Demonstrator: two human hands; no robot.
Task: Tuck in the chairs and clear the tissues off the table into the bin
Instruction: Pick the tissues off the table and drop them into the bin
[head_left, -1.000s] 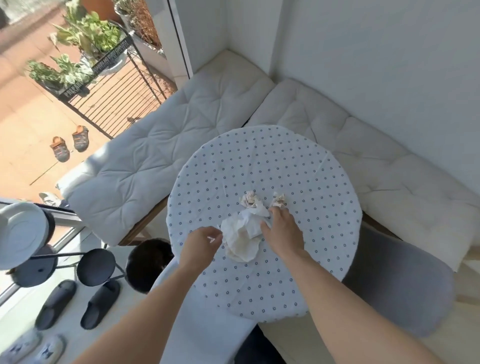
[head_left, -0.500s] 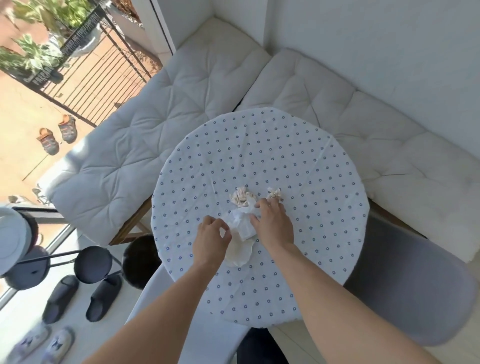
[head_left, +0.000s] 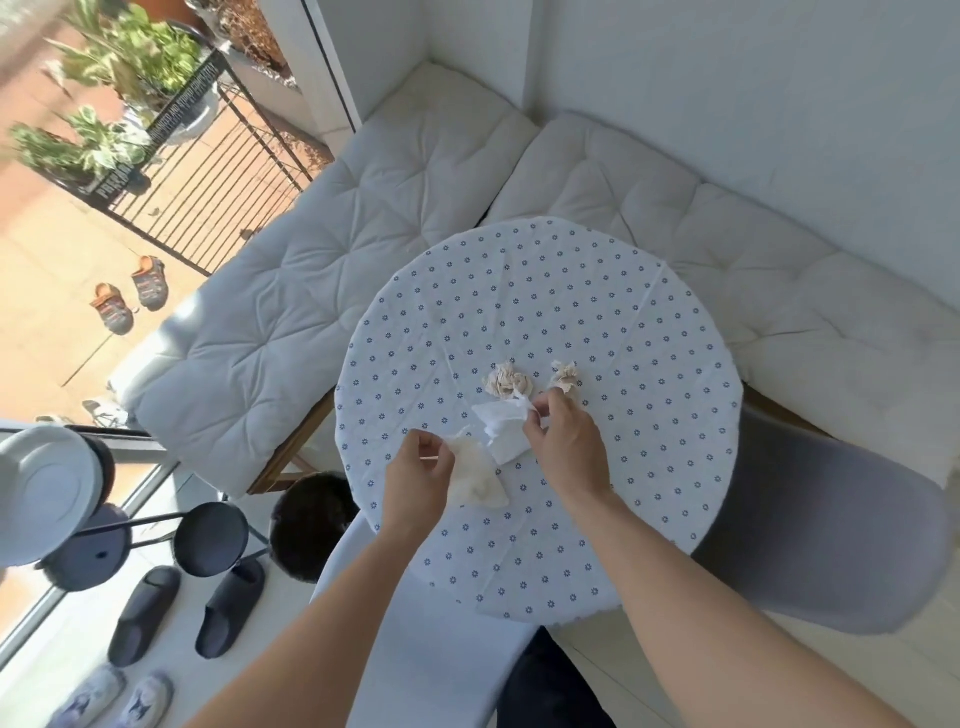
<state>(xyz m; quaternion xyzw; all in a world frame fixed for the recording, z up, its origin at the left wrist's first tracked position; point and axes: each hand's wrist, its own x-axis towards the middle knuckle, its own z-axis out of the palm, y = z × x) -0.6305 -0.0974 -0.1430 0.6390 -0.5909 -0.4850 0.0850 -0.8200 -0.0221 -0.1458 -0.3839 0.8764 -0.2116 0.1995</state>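
- Our left hand (head_left: 415, 475) is pinched on the top edge of a cream tissue (head_left: 475, 480), which lies on the round table (head_left: 649, 374) near its front-left edge.
- Our right hand (head_left: 563, 441) has fingers closed on a white tissue (head_left: 501, 428), bunched and partly lifted, just beside the cream one.
- Two crumpled beige tissue balls sit further in: larger ball (head_left: 508, 383) touching the white tissue, smaller ball (head_left: 563, 376) right at our right fingertips.
- Dark bin (head_left: 306, 519) stands on the floor just left of the table, partly hidden by the table rim and a white chair (head_left: 415, 649) pushed in under our arms.
- Grey chair (head_left: 831, 535) on the right, seat partly under the table.
- Cushioned bench (head_left: 322, 260) wraps the far sides; black slippers (head_left: 182, 613) lie on the floor to the left of the bin.
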